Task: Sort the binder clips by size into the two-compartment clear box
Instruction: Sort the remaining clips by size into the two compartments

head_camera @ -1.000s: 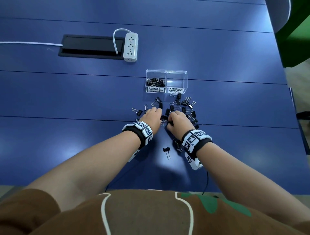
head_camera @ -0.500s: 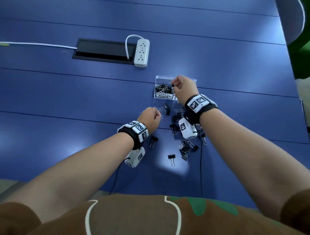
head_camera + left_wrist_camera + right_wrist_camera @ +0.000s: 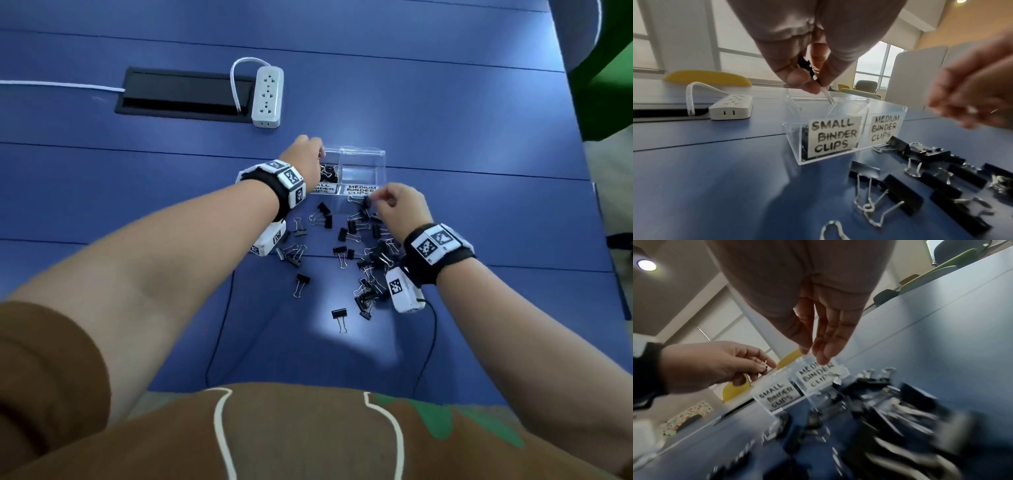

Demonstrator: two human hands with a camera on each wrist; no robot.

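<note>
The clear two-compartment box (image 3: 363,161) stands mid-table with labels for small and medium binder clips (image 3: 834,136). Several black clips (image 3: 329,171) lie in its left, small side. My left hand (image 3: 320,154) hovers over that side and pinches a small binder clip (image 3: 807,66) between thumb and fingers, its wire handle pointing down. My right hand (image 3: 375,200) is low in front of the medium label, fingers (image 3: 830,344) nearly straight and holding nothing. Loose black clips (image 3: 359,240) of both sizes are scattered on the blue table in front of the box.
A white power strip (image 3: 267,97) and a black cable slot (image 3: 185,94) lie behind the box to the left. One stray clip (image 3: 338,315) sits nearer to me. The table's right edge (image 3: 582,154) runs past a green chair.
My left hand rose from the pile to the box's small side with a clip. My right hand came back from the box down to the loose clips.
</note>
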